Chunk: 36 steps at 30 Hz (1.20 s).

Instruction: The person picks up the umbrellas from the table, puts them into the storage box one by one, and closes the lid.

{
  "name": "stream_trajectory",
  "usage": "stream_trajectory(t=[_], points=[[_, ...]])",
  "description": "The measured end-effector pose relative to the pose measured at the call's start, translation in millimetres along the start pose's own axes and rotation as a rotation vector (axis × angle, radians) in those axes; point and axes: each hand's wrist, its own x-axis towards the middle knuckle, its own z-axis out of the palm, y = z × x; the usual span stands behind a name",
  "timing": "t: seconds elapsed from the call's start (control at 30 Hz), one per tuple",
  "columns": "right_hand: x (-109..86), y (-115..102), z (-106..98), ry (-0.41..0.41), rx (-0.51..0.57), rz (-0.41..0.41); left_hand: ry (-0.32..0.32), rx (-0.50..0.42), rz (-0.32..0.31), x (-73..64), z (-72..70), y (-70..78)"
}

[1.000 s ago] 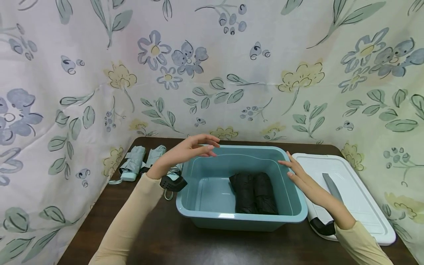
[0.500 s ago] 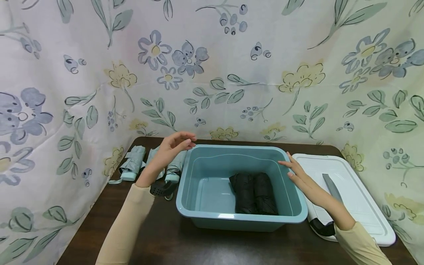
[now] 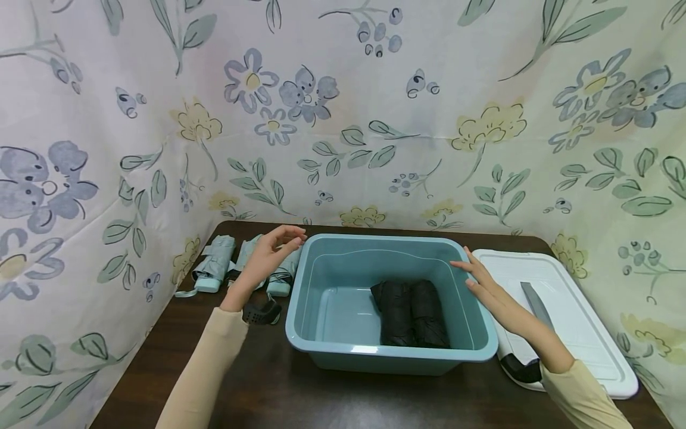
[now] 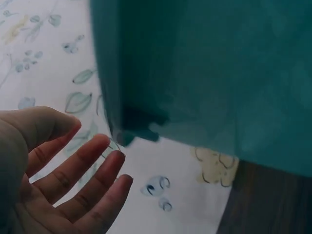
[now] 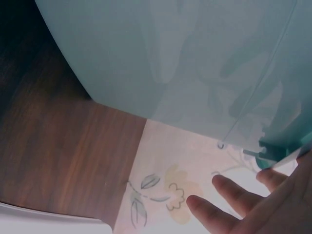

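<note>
A blue-green plastic tub (image 3: 375, 364) stands in the middle of the table. Inside its right half two black rolled fabric bundles (image 3: 395, 313) lie side by side. My left hand (image 3: 268, 256) hovers over pale green folded umbrellas (image 3: 214, 262), just left of the tub, fingers loosely bent and nothing in them. In the left wrist view, its spread fingers (image 4: 105, 187) are beside the tub's outer wall (image 4: 204, 73). My right hand (image 3: 495, 295) is at the tub's right rim with straight fingers; the right wrist view shows those fingers (image 5: 239, 195) close under the rim.
A white lid (image 3: 579, 322) lies on the table right of the tub, partly beneath my right forearm, with a grey strip (image 3: 537, 302) on it. The dark wooden table (image 3: 321, 405) ends at a floral curtain (image 3: 343, 119) behind and at both sides.
My left hand has moved left and slightly down, from above the tub's far left corner to over the pale green umbrellas. My right hand has stayed at the rim.
</note>
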Motion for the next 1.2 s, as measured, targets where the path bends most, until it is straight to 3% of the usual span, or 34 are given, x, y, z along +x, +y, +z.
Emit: stream_trajectory(t=[0.07, 0.3, 0.47, 0.73, 1.2], points=[[-0.1, 0, 0, -0.001, 0.000, 0.000, 0.003, 0.029, -0.008, -1.0, 1.4, -3.8], [1.0, 1, 0, 0.004, 0.000, -0.005, 0.044, 0.098, -0.044, 1.5, 7.3, -47.2], [1.4, 0, 0, 0.010, -0.006, -0.004, 0.050, 0.105, -0.066, 1.0, 9.8, -65.6], [1.5, -2, 1, 0.003, -0.010, -0.005, 0.040, 0.173, -0.072, 0.3, 13.5, -87.9], [-0.4, -5, 0, 0.003, 0.008, -0.010, 0.093, 0.313, -0.076, 5.0, 15.8, -111.7]])
